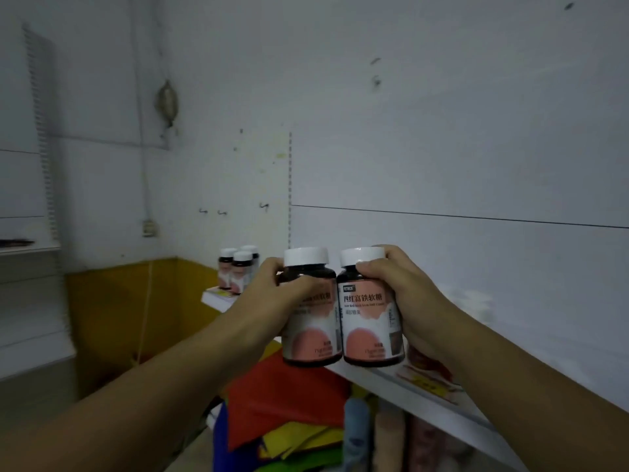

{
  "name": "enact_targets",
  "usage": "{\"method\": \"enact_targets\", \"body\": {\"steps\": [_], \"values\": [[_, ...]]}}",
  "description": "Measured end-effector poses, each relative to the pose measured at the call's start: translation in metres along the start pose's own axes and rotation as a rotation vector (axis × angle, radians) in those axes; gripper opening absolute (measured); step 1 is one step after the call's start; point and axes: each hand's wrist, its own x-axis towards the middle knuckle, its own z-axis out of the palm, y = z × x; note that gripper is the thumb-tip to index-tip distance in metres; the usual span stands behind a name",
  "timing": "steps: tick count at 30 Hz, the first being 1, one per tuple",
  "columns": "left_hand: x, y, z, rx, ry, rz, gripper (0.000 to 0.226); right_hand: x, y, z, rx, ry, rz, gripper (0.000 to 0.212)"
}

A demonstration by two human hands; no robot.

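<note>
I hold two dark bottles with white caps and pink-and-white labels side by side at the front edge of a white shelf (pixel 422 390). My left hand (pixel 272 298) grips the left bottle (pixel 311 332) round its shoulder. My right hand (pixel 401 291) grips the right bottle (pixel 369 321) from its right side, fingers curled over the neck below the cap. The two bottles touch each other, upright, their bases at shelf level; I cannot tell whether they rest on it.
Three matching bottles (pixel 238 269) stand at the shelf's far left end. A white back panel (pixel 476 185) rises behind the shelf. Red, yellow and blue folded items (pixel 289 413) lie below it. Price tags (pixel 429 383) line the shelf edge. Another shelf unit (pixel 27 240) stands at left.
</note>
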Motion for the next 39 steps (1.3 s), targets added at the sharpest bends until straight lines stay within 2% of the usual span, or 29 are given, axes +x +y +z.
{"method": "enact_targets", "body": {"steps": [3, 7, 10, 12, 17, 22, 26, 29, 34, 39], "values": [[0.005, -0.017, -0.035, -0.045, -0.013, 0.006, 0.032, 0.017, 0.012, 0.040, -0.072, -0.016, 0.000, 0.030], [0.033, -0.033, -0.064, -0.098, 0.019, -0.002, 0.027, 0.053, 0.022, 0.071, -0.186, -0.024, -0.002, 0.060], [0.069, -0.039, -0.082, -0.054, 0.059, -0.013, 0.043, 0.091, 0.030, 0.084, -0.201, -0.027, -0.010, 0.064], [0.096, -0.039, -0.095, 0.005, 0.044, -0.020, 0.050, 0.122, 0.033, 0.089, -0.216, -0.017, -0.033, 0.064], [0.169, -0.026, -0.133, 0.149, -0.001, 0.024, 0.049, 0.207, 0.026, 0.098, -0.283, 0.018, -0.125, 0.048], [0.233, -0.016, -0.177, 0.176, 0.091, 0.181, 0.057, 0.281, 0.017, 0.103, -0.425, -0.024, -0.167, 0.047], [0.287, -0.028, -0.219, 0.137, 0.111, 0.162, 0.058, 0.324, 0.031, 0.100, -0.503, -0.001, -0.103, 0.044], [0.333, -0.044, -0.240, 0.090, 0.106, 0.148, 0.050, 0.349, 0.052, 0.104, -0.521, 0.027, -0.048, 0.042], [0.421, -0.071, -0.266, -0.054, 0.155, 0.232, 0.044, 0.395, 0.093, 0.120, -0.551, 0.112, 0.029, 0.034], [0.495, -0.105, -0.289, -0.108, 0.047, 0.226, 0.042, 0.434, 0.122, 0.139, -0.660, 0.157, 0.209, 0.036]]}}
